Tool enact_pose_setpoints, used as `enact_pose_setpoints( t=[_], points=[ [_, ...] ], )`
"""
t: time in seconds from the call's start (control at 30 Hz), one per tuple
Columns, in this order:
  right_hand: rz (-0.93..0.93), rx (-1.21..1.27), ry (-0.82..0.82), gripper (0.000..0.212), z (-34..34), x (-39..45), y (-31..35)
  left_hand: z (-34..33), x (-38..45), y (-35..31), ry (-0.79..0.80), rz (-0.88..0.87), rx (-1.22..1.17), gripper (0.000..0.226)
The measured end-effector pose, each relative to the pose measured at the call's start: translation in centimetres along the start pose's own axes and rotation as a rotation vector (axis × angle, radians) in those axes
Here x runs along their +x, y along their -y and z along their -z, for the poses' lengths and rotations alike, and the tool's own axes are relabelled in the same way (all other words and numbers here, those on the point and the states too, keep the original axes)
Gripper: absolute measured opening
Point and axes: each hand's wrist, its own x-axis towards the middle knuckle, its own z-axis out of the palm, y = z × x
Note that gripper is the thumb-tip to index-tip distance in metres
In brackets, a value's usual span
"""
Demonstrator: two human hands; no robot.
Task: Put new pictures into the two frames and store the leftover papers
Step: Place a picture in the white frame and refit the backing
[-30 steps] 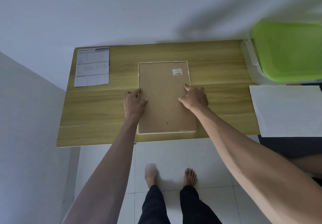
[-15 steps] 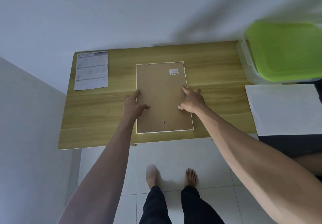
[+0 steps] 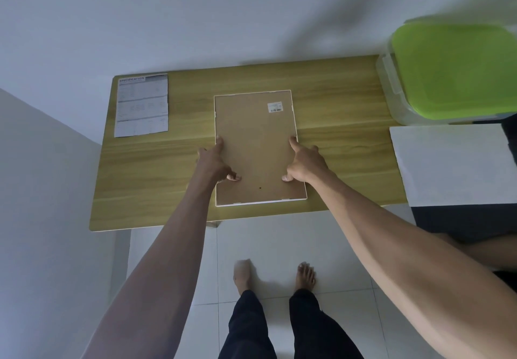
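Both hands' spread fingers [image 3: 219,142] press the face-down rectangular frame's [image 3: 256,146] brown fibreboard back.

Dim, bluish, even light; soft shadows, wide-angle bending, slight blur at edges.

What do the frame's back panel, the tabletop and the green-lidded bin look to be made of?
Back panel: matte brown fibreboard or stiff card, going by its flat, uniform tan face, inside a thin white rim. Tabletop: pale wood grain with a smooth, even finish, likely laminate rather than solid wood. Bin: translucent plastic walls under an opaque, glossy green plastic lid.
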Motion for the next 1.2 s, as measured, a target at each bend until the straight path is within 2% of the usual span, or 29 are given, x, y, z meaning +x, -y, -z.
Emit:
enact_pose_setpoints(
  t=[0.17,0.33,0.37,0.5,0.73,0.87,1.0,1.13,1.2],
  points=[
    [-0.026,0.028,0.016,0.115,0.1,-0.3,0.5,-0.1,0.2,0.0,-0.007,0.043,-0.048,0.135],
    [0.028,0.262,-0.036,0.114,-0.2,-0.4,-0.8,-0.5,0.3,0.1,-0.025,0.050,-0.194,0.139],
    [0.055,0.325,-0.051,0.108,0.0,-0.4,-1.0,-0.5,0.0,0.1,-0.040,0.048,-0.230,0.137],
    [0.122,0.563,-0.078,0.056,1.0,-0.6,-2.3,-0.5,-0.5,0.9,-0.046,0.018,-0.404,0.124],
    [0.300,0.867,-0.247,0.057,3.4,-1.5,-1.5,-0.2,-1.3,0.6,0.082,-0.082,-0.623,0.110],
    [0.421,0.907,-0.386,0.054,5.9,-3.3,0.7,0.3,-2.2,-0.2,0.165,-0.134,-0.755,0.124],
    [0.535,0.868,-0.441,0.056,8.6,-5.3,3.3,0.9,-2.9,-1.8,0.206,-0.180,-0.885,0.109],
    [0.685,0.716,-0.538,0.060,10.1,-6.6,5.2,3.1,-4.1,-4.8,0.086,-0.210,-0.917,0.117],
    [0.752,0.579,-0.597,0.065,10.5,-6.9,5.8,4.9,-5.1,-7.1,0.044,-0.316,-0.964,0.115]
  ],
)
